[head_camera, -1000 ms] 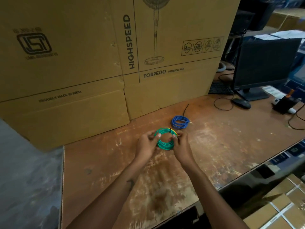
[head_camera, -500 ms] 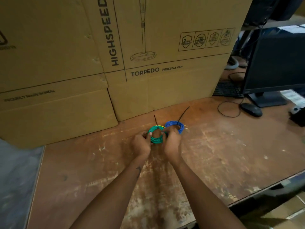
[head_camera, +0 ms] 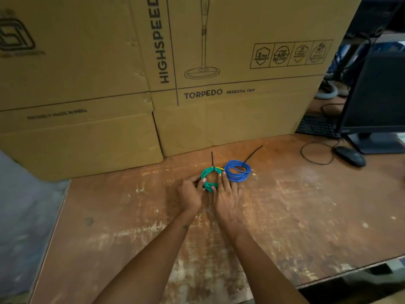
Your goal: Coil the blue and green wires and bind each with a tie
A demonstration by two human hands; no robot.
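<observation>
Coils are both wound and sitting side by side on the worn table (head_camera: 306, 205), close to the cardboard boxes (head_camera: 219, 119): green coil (head_camera: 210, 177) on the left, blue coil (head_camera: 237, 171) touching it on the right, each with a black tie tail sticking up. Left hand (head_camera: 190, 195) has its fingers curled on the green coil's left edge; right hand (head_camera: 226, 197) lies flat with straight fingers against its right side. I'd say just set it down gently and check the green tie (head_camera: 212, 160) is snug before letting go, otherwise the loops could spring loose.
</observation>
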